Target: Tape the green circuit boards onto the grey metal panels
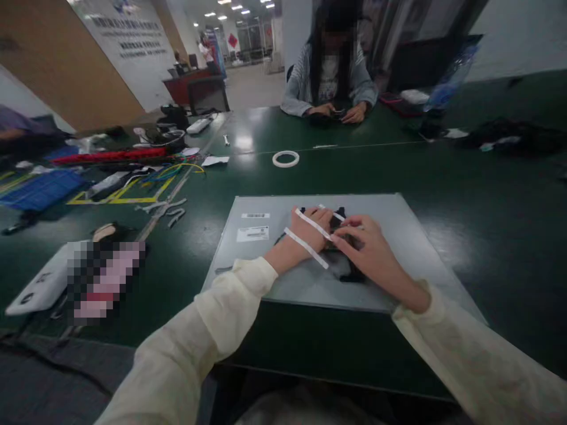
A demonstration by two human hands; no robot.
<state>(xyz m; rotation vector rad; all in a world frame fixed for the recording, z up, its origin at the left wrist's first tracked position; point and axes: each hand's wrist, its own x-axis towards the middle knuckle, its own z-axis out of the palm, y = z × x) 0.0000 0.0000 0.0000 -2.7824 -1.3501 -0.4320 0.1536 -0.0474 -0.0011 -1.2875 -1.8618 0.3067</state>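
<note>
My left hand (312,229) rests over a black object (352,270) on a light grey board (376,203). Its fingers curl down against the object, mostly hidden behind the knuckles. Across the back of this hand and wrist lie two strips of white tape, the upper strip (312,223) and the lower strip (305,248). Another short white strip (333,213) shows beyond the knuckles. From the right, my right hand (367,245) reaches in, thumb and fingertips closed at the lower end of the upper strip. The black object's exact kind is hidden by both hands.
A roll of white tape (286,159) lies beyond the board on the green table (500,236). Leftward are a blue basket (42,189), cables (170,171), grey scraps (163,208) and a white device (48,280). A person (330,77) sits opposite, hands on a dark item.
</note>
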